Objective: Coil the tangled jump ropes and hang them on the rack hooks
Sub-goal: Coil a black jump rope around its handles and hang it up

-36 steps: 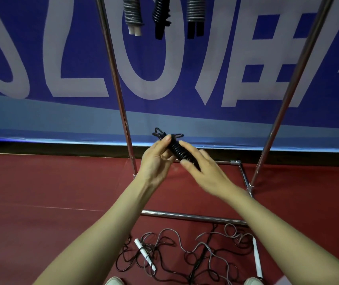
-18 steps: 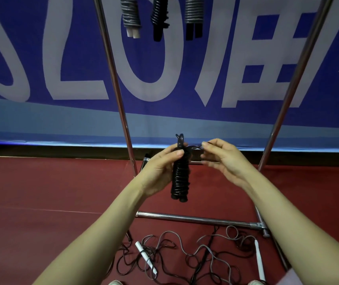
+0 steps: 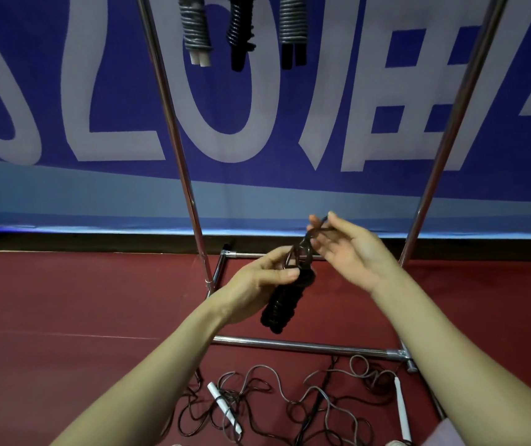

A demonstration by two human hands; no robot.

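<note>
Left hand: fingers curled round the upper end of the black coiled rope. The bundle hangs tilted in mid-air, in front of the rack base. Right hand: thumb and forefinger pinch the rope's top loop, the other fingers loose. I count three coiled ropes hung up top. Tangled ropes lie on the red floor.

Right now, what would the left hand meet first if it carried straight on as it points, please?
The left hand, gripping the coil, points up-right; it would likely meet the right hand first, though depth is unclear.
</note>
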